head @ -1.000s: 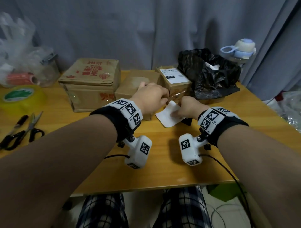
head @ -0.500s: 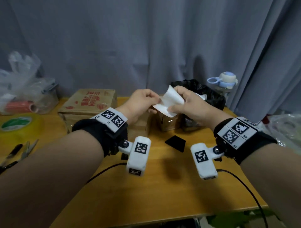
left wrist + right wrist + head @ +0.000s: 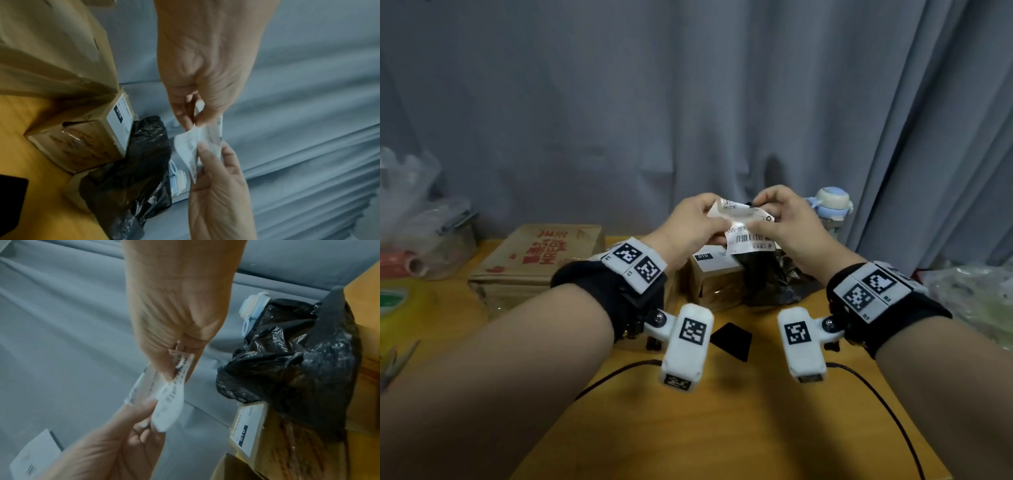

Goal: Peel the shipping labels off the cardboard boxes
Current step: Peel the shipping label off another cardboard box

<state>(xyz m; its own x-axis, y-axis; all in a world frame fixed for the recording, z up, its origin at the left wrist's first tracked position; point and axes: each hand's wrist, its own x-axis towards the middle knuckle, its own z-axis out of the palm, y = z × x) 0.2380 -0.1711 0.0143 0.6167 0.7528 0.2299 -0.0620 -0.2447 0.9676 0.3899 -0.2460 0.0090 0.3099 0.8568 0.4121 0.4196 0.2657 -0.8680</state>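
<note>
A peeled white shipping label [image 3: 748, 228], crumpled and with its barcode showing, hangs in the air above the boxes. My left hand [image 3: 714, 222] pinches its left end and my right hand [image 3: 756, 219] pinches its right end. In the left wrist view the label [image 3: 195, 139] bends between both thumbs; in the right wrist view it [image 3: 170, 395] is folded over itself. Below stands a small cardboard box [image 3: 717, 286] with a white "010" label [image 3: 710, 257] stuck on top. A larger box with red print [image 3: 534, 263] sits at the left.
A black plastic bag [image 3: 774, 277] lies right of the small box, with a blue-and-white bottle [image 3: 828, 205] behind it. A flat black object [image 3: 731, 341] lies on the wooden table [image 3: 739, 428]. A tape roll [image 3: 393, 301] and clear bags are at the left edge. A grey curtain hangs behind.
Both hands have lifted the label from table height to above the boxes. It was flat with its blank side showing; now it is crumpled and shows print.
</note>
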